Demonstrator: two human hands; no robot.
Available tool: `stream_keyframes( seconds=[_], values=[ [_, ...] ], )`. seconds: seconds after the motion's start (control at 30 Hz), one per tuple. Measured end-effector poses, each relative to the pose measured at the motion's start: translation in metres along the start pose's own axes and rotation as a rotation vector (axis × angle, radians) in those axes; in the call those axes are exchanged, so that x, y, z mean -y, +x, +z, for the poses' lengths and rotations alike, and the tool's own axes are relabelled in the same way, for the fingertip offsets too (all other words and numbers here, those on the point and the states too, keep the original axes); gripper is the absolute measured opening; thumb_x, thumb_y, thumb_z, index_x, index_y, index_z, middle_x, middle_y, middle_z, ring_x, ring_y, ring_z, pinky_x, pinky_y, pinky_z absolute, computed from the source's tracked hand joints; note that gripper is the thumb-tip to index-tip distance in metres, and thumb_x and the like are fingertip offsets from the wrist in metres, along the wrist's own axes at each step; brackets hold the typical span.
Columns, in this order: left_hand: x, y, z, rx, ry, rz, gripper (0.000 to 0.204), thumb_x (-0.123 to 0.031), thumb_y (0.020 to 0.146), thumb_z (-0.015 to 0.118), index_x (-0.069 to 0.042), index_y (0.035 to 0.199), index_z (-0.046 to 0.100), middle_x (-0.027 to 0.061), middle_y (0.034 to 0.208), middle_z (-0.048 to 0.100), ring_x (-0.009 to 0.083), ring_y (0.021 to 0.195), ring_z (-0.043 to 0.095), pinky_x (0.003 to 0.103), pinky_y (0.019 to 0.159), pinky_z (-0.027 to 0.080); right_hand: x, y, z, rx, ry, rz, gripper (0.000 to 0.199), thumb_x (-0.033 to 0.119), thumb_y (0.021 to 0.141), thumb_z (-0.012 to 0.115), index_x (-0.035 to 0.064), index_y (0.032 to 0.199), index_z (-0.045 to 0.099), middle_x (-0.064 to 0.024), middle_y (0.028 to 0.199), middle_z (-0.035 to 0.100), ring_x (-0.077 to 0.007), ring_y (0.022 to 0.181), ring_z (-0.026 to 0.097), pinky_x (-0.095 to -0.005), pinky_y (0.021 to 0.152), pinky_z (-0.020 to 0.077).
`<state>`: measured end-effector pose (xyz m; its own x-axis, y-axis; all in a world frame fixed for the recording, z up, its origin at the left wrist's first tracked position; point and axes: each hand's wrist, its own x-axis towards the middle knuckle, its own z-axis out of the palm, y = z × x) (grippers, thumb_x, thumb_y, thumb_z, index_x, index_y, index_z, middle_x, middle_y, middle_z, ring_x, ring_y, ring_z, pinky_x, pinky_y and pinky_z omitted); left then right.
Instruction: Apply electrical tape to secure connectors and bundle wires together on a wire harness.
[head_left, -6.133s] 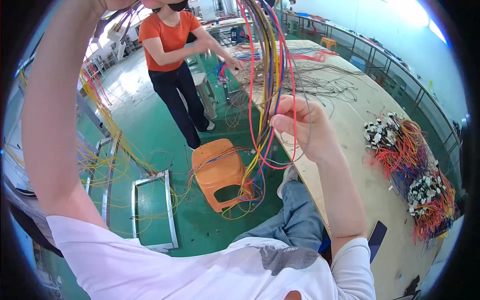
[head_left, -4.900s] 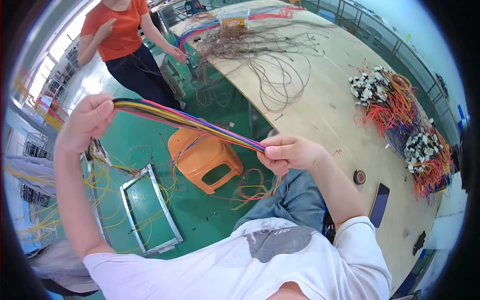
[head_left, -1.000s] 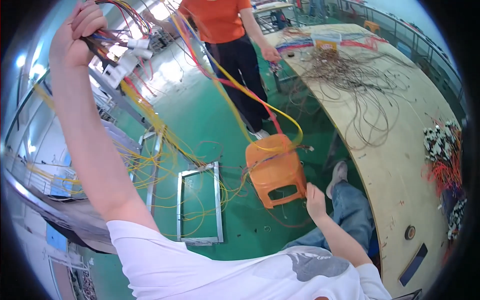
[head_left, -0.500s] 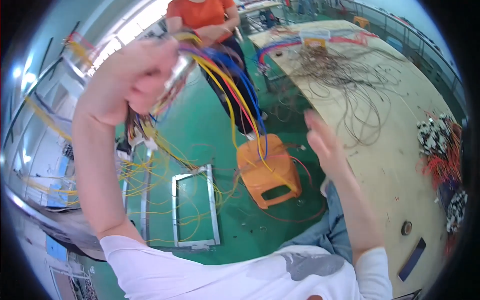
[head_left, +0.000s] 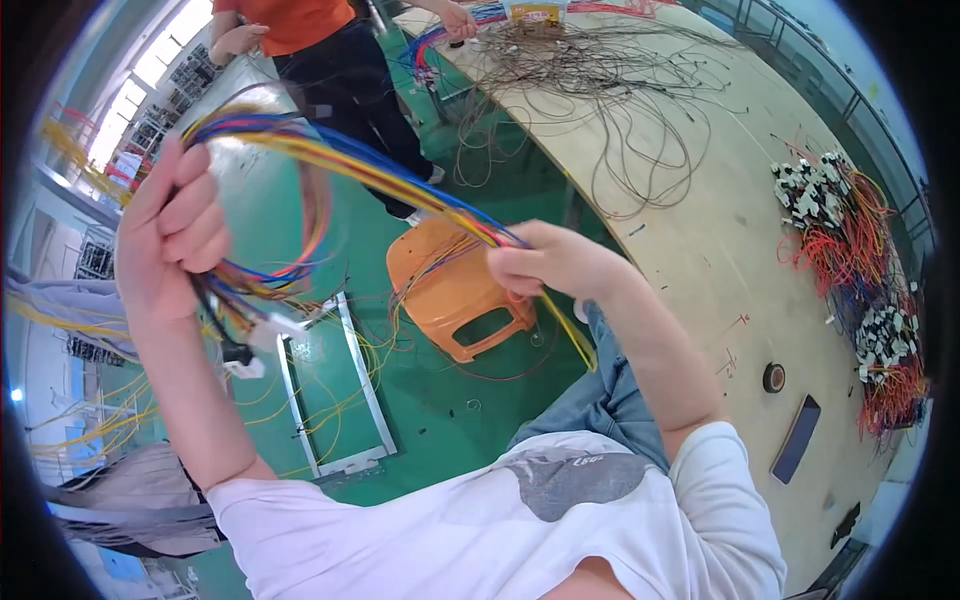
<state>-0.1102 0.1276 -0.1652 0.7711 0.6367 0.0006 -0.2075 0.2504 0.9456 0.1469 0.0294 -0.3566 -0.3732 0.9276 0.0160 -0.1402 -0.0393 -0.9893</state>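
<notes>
Left hand and right hand hold a bundle of thin blue, yellow, red and black wires

The left hand makes a fist around the bundle; white plastic connectors hang below. The right hand pinches it further along. Between both hands, it passes over an orange plastic stool, near a pale wooden table.

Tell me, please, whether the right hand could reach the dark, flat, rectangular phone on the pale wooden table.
Probably not just now: the right hand is closed on a multicoloured bundle of thin wires, though nothing appears to cover the phone.
</notes>
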Motion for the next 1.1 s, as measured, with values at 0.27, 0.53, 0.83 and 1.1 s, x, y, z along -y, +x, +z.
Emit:
stream_keyframes(
  seconds=[0.27,0.53,0.83,1.1],
  values=[
    [0.057,-0.014,-0.142,-0.541,-0.205,0.142,0.025,-0.026,0.092,0.039,-0.011,0.072,0.040,-0.0064,0.052,0.022,0.0040,0.039,0.019,0.021,0.036,0.015,-0.071,-0.092,-0.034,-0.221,0.069,0.291,0.026,0.017,0.089,0.044,0.0030,0.067,0.048,0.0008,0.057,0.039,-0.0069,0.050,0.036,-0.0212,0.047,0.0304],
    [0.194,0.032,-0.007,-0.182,0.975,0.034,0.033,-0.030,0.091,0.041,-0.001,0.083,0.056,0.0038,0.063,0.056,0.0096,0.058,0.047,0.028,0.052,0.040,-0.031,-0.026,0.014,0.077,-0.810,0.206,0.022,0.017,0.084,0.042,0.0015,0.079,0.057,-0.0136,0.073,0.058,-0.0264,0.071,0.056,-0.0352,0.065,0.0425],
    [0.183,0.030,0.012,0.125,-0.037,-0.653,0.028,-0.031,0.092,0.039,-0.006,0.080,0.045,-0.0078,0.051,0.024,0.0034,0.042,0.020,0.022,0.041,0.025,0.026,-0.005,0.022,-0.024,-0.882,-0.039,0.028,0.022,0.085,0.046,0.0000,0.073,0.057,-0.0121,0.058,0.055,-0.0211,0.053,0.053,-0.0339,0.052,0.0401],
    [0.158,-0.040,-0.032,-0.044,-0.400,-0.242,0.027,-0.026,0.089,0.043,-0.010,0.068,0.041,-0.0085,0.048,0.025,0.0032,0.034,0.024,0.020,0.033,0.017,-0.031,-0.072,-0.043,-0.073,0.125,0.131,0.032,0.024,0.086,0.048,0.0066,0.059,0.047,0.0061,0.050,0.034,-0.0033,0.043,0.028,-0.0207,0.039,0.0209]
  ],
)
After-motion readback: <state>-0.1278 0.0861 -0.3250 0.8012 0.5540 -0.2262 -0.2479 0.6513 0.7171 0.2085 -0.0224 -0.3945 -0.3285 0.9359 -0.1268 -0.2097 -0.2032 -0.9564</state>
